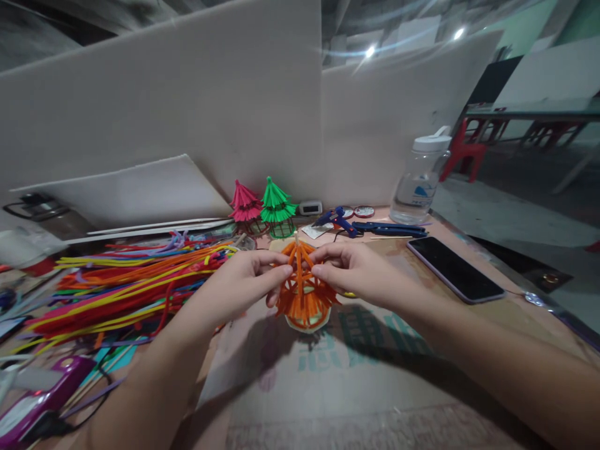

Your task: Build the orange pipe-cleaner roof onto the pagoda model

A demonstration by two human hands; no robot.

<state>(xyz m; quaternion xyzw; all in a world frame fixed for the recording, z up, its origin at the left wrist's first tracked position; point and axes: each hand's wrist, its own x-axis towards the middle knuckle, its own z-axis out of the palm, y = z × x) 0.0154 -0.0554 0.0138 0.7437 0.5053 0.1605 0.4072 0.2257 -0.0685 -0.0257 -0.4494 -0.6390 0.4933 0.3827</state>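
Observation:
An orange pipe-cleaner pagoda [302, 297] on a small round base stands upright at the middle of the table. My left hand [244, 281] pinches its upper tier from the left, thumb and fingers closed on the orange strands. From the right, my right hand [351, 270] pinches the same tier. A thin stick pokes out of the model's top between my fingertips. Behind it stand a pink pagoda [244, 205] and a green pagoda [277, 203], both finished-looking.
A heap of coloured pipe cleaners [126, 281] lies at the left. A blue glue gun [338, 220], a clear bottle [419, 181] and a phone [454, 269] lie at the back right. White foam boards [187, 106] wall the table. A purple tool [42, 394] lies at the near left.

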